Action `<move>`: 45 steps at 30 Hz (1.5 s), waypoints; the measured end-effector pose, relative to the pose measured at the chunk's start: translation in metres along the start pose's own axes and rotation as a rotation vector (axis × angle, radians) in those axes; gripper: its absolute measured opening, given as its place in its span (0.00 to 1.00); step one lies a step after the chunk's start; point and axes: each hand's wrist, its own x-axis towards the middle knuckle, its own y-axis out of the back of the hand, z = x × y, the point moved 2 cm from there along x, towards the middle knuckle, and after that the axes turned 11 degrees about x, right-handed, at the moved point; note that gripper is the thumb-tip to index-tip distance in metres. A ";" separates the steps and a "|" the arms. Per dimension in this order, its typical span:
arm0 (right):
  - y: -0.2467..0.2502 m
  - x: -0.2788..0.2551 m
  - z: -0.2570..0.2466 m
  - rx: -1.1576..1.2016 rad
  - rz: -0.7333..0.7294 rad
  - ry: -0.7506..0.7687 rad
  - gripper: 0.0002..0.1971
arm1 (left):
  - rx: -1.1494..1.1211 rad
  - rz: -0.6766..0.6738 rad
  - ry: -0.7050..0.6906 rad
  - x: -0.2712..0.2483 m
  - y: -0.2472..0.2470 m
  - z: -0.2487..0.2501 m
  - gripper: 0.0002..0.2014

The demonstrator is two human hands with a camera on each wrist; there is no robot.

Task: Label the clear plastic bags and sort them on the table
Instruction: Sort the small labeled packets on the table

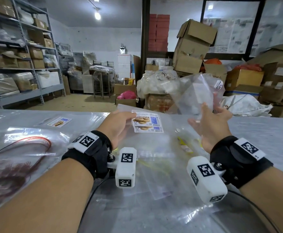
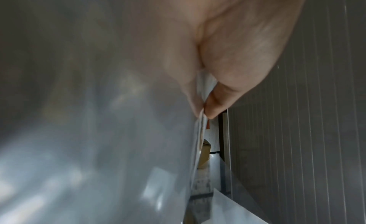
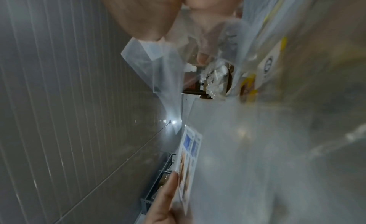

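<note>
Above the middle of the bench point(image 1: 255, 132), the left hand point(image 1: 115, 128) pinches a strip of printed labels point(image 1: 147, 122) by its near edge, thumb on one face and fingers on the other; the left wrist view shows that grip pressed tight on the thin sheet; the labels carry a biscuit picture, blue panels and barcodes. To the right, the right hand point(image 1: 211, 125) holds a clear plastic bag point(image 1: 199, 93) raised off the bench, palm turned inward; the bag stands up from the fingers, and the thumb seems to press its lower part, though the film blurs the contact. A small white sticker point(image 1: 219, 85) sits at the bag's upper corner. On the bench to the left lies another bag bearing a label point(image 1: 59, 121); nearer lies a bag with red loops point(image 1: 19, 153); cardboard boxes point(image 1: 192, 47) stand behind the bench.
</note>
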 end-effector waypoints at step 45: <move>-0.018 -0.024 -0.005 0.228 -0.596 -0.444 0.18 | -0.431 -0.001 -0.041 -0.012 -0.013 0.011 0.26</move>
